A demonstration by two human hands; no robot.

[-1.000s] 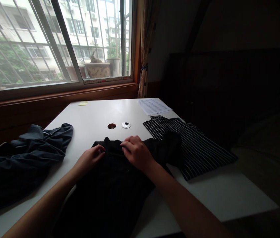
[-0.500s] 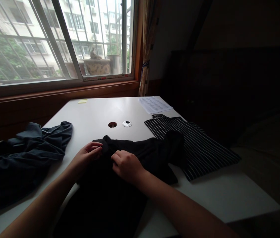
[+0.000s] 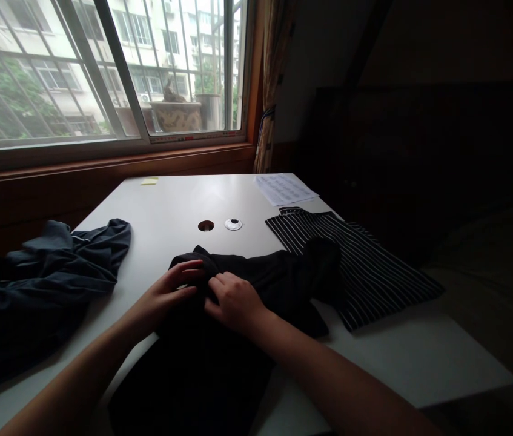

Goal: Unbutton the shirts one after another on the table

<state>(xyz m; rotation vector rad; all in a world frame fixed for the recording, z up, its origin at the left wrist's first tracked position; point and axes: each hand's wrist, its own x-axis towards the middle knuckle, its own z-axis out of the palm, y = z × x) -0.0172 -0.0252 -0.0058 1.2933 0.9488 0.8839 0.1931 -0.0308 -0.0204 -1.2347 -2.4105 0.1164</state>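
A rumpled black garment (image 3: 269, 272) lies across the near middle of the table, and its lower part hangs toward me in deep shadow. Its exact kind is too dark to make out. My left hand (image 3: 175, 287) rests at the garment's upper left, thumb and fingers stretched out and apart. Just to its right, my right hand (image 3: 233, 300) has its fingers curled closed on the black cloth. A black-and-white striped garment (image 3: 351, 260) lies flat to the right, partly under the black one.
The white table (image 3: 165, 206) has a round hole (image 3: 206, 226) with a loose round cover (image 3: 233, 224) beside it. Crumpled dark blue clothing (image 3: 69, 266) lies at the left. Printed papers (image 3: 286, 189) and a yellow note (image 3: 149, 181) lie near the back edge, below a barred window.
My left hand has loosened from its pinch on the cloth and moved slightly right, its fingers now extended. My right hand stays closed on the garment in nearly the same place.
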